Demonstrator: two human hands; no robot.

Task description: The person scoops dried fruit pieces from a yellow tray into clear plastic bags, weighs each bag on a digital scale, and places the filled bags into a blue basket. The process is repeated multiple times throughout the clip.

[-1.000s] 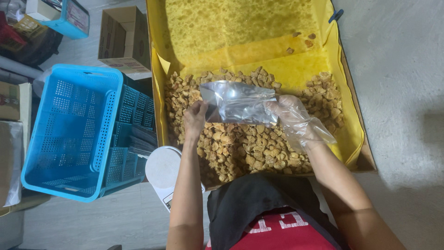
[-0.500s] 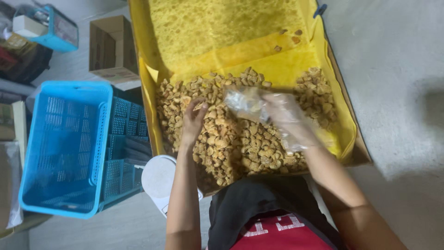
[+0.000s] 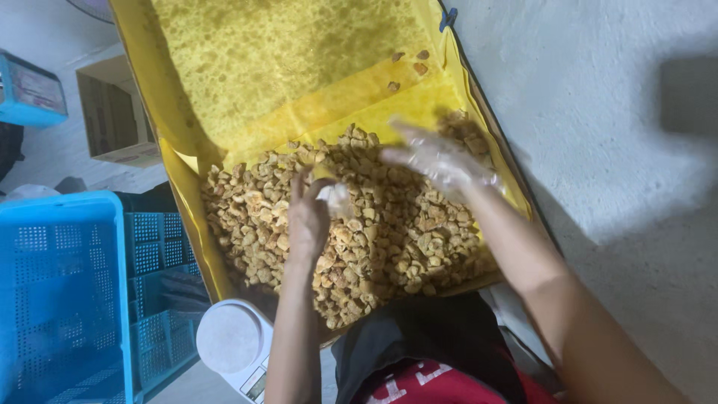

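I am pinching a crumpled clear plastic bag (image 3: 334, 199) in my left hand (image 3: 307, 221), directly above the heap of tan dried chunks (image 3: 374, 232). My gloved right hand (image 3: 441, 161) is hovering spread and released, just right of that grip and nearer the heap's far edge.

A pale grey concrete floor (image 3: 621, 150) is seen at right, crossed by soft shadows. At left, blue plastic crates (image 3: 67, 299) and a cardboard box (image 3: 112, 120) are set.

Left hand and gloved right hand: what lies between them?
In the head view, only heaped tan pieces lie between the left hand and right hand.
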